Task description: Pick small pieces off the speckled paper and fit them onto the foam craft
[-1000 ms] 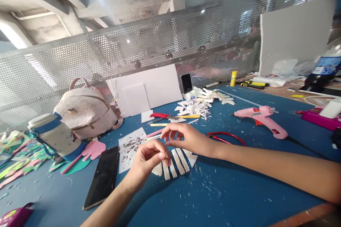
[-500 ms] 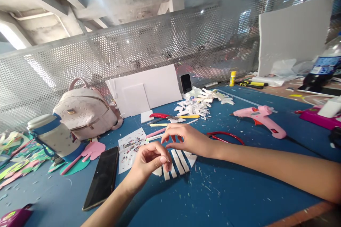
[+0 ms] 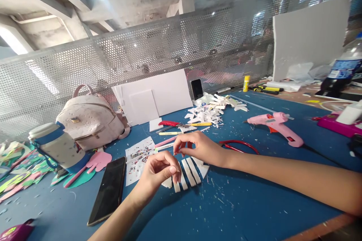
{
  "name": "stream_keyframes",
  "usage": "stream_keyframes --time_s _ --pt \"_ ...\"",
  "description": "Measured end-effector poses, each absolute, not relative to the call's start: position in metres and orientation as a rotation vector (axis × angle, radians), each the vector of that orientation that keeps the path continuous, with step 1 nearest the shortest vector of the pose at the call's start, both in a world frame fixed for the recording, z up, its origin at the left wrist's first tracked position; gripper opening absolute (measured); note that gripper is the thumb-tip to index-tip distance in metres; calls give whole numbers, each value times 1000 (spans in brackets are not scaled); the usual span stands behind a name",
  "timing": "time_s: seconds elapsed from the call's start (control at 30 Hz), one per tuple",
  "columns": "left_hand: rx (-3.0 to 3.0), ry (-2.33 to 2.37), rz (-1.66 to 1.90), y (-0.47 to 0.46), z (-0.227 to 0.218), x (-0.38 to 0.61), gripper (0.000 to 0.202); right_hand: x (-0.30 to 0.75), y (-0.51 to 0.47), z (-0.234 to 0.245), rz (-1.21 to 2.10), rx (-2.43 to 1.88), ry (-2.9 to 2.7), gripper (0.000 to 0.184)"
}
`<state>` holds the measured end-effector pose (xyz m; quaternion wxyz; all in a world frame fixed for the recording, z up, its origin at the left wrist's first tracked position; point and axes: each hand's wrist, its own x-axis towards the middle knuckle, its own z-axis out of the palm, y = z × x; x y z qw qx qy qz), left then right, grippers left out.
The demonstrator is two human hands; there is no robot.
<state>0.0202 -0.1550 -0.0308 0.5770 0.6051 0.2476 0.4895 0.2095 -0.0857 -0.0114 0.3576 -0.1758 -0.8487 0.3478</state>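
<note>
Above a row of white foam strips (image 3: 191, 172), my left hand (image 3: 162, 169) is closed, its thumb pressed near the curled fingers. My right hand (image 3: 195, 147) faces it from the right, a small gap away, with bent fingers drawn towards the thumb in a pinch. Anything held in either hand is too small or hidden to make out. The strips lie side by side on the blue table, partly covered by my left fingers. A white foam piece (image 3: 203, 169) lies at their right end. Left of the hands is a paper sheet (image 3: 138, 163) sprinkled with small coloured bits.
A black phone (image 3: 107, 190) lies left of my left forearm. Beyond the hands are red-handled pliers (image 3: 169, 123), pens and a heap of white scraps (image 3: 209, 111). A pink glue gun (image 3: 275, 124) rests at right, near red-handled scissors (image 3: 240, 143). A tumbler (image 3: 58, 147) and backpack (image 3: 92, 116) stand left.
My right hand has shifted slightly to the right, and its fingers have curled in more. My left hand stays nearly in place above the strips.
</note>
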Motion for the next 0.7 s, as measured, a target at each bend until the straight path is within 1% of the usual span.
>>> stream_keyframes --time_s 0.13,0.3,0.53,0.7 --pt "1422 572 1114 -155 -31 18 22 210 -86 -11 919 -427 -2168 14" --pt "1441 596 1139 -153 -33 18 24 212 -82 -13 769 -469 -2233 11" --pt "1406 806 1220 -150 -30 19 27 215 -67 -16 589 -582 -2217 6" --pt "1305 896 1322 -142 -33 11 23 221 -52 -19 610 -629 -2164 8"
